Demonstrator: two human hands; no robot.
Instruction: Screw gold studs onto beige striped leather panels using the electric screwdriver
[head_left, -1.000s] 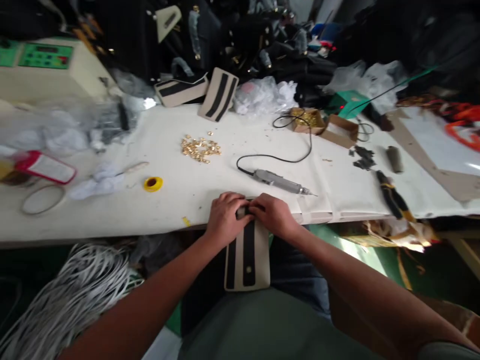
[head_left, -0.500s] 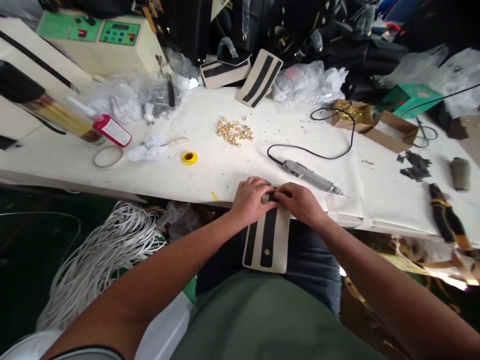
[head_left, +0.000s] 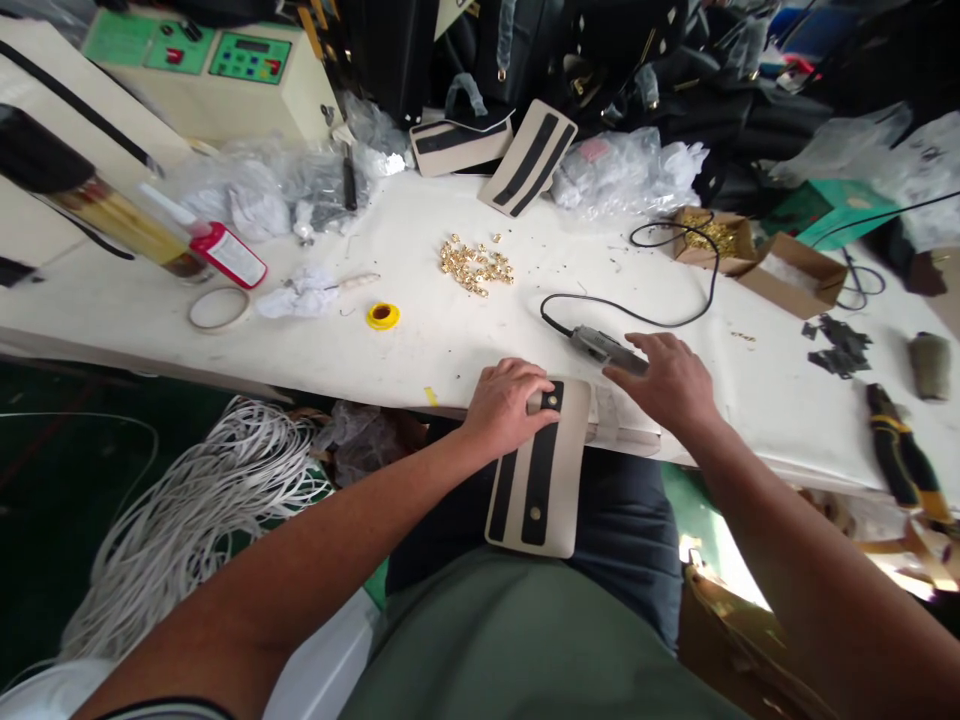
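A beige panel with two black strips (head_left: 566,470) lies across my lap and the table's front edge. My left hand (head_left: 510,405) is closed on its left side near the upper end, thumb across a black strip. A small round metal piece shows in that strip just above the thumb, and another near the lower end. My right hand (head_left: 667,380) is over a grey corded electric screwdriver (head_left: 600,345) lying on the table. Its thumb and fingers are spread to either side of the tool's body; the tip is hidden beneath the hand.
Small gold metal fittings (head_left: 476,265) lie in a heap mid-table. Behind them are more striped panels (head_left: 529,160) and plastic bags (head_left: 622,170). Cardboard boxes (head_left: 791,275) and pliers (head_left: 900,445) are at right. A yellow ring (head_left: 383,316) and red bottle (head_left: 229,255) are at left.
My right hand has left the panel's upper end and moved right to the screwdriver. My left hand stays on the panel, where a round metal piece now shows near the top.
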